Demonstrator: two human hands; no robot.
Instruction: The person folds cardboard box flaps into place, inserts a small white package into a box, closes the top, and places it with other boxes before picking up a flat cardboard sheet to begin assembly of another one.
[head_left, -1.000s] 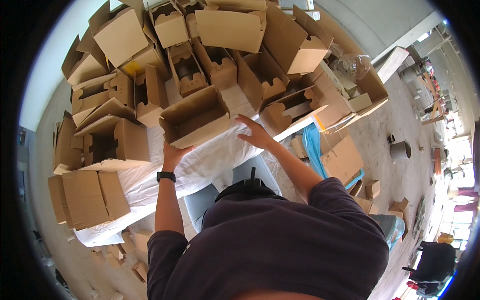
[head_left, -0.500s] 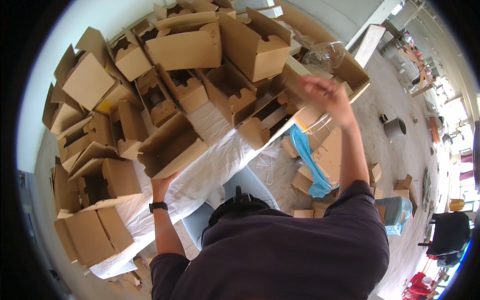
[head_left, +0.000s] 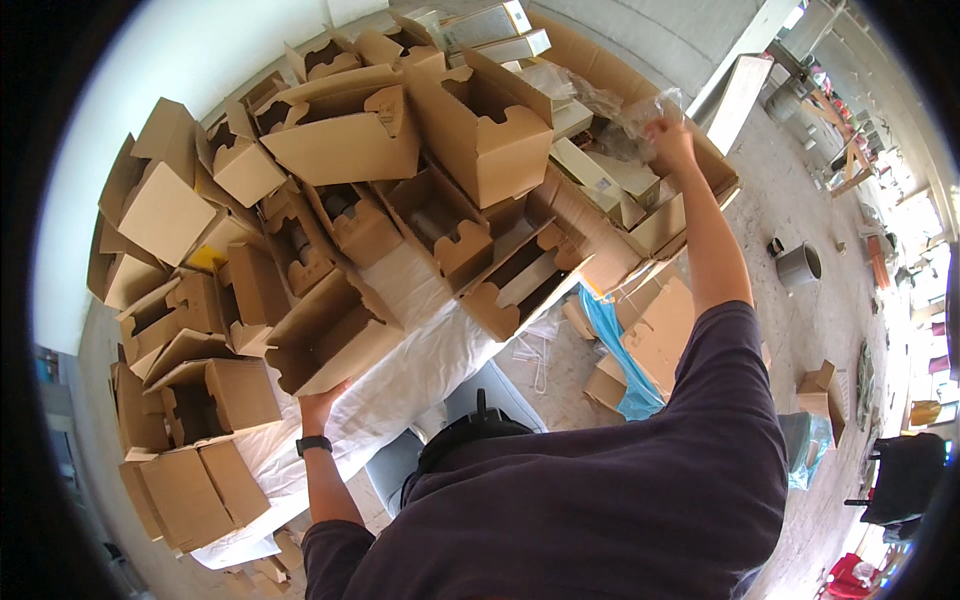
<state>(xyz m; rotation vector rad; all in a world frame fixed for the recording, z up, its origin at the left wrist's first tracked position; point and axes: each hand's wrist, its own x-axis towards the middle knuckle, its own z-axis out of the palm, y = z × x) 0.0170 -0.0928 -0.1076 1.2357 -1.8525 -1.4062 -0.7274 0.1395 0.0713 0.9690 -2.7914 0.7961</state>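
Observation:
My left hand, below a watch strap, is at the near lower edge of an open cardboard box. It grips this box, its fingers partly hidden behind the cardboard. The box lies tilted with its opening facing up, and it looks bare inside. Reaching far to the right, my right hand is closed on a crumpled clear plastic bag. That bag lies over a large carton holding several slim pale boxes.
Many open brown boxes crowd the table, which has a white cloth. A blue plastic sheet and flattened cardboard lie below on the right. Farther off, a grey bucket stands on the floor.
My right hand has moved farther out, from over the near side of the large carton to the plastic bag, and has closed on it. My left hand stays at the same box.

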